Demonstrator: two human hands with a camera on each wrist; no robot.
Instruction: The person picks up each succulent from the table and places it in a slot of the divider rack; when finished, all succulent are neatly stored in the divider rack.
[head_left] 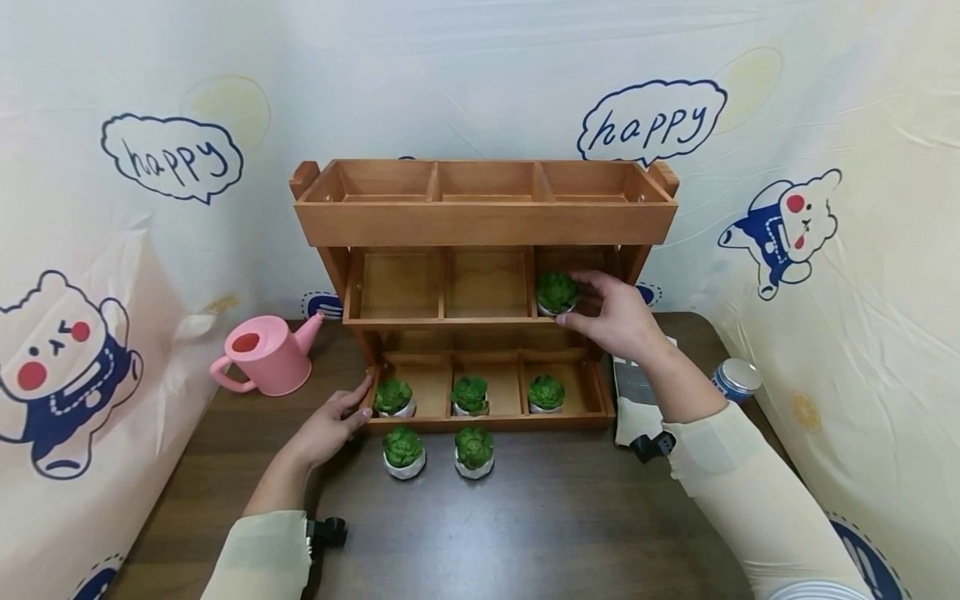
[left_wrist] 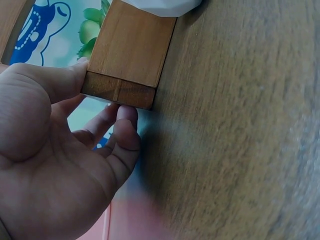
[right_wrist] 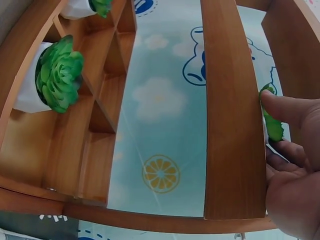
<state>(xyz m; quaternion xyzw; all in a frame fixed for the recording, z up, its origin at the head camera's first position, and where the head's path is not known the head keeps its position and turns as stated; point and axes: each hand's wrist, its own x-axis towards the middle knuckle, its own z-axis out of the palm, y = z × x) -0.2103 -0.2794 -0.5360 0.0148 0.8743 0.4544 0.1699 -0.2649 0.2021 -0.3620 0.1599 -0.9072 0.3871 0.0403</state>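
Observation:
A three-tier wooden shelf stands on the dark table. My right hand holds a small potted succulent by its side, inside the right compartment of the middle tier; in the right wrist view the front board hides most of that plant. My left hand grips the lower left corner of the shelf, thumb and fingers around the wooden end. In the bottom tier sit three potted succulents, at left, middle and right, one in each compartment.
Two more potted succulents stand on the table before the shelf, one left and one beside it. A pink watering can is at the left. Behind my right forearm are a blue-and-white can and a grey-and-white packet.

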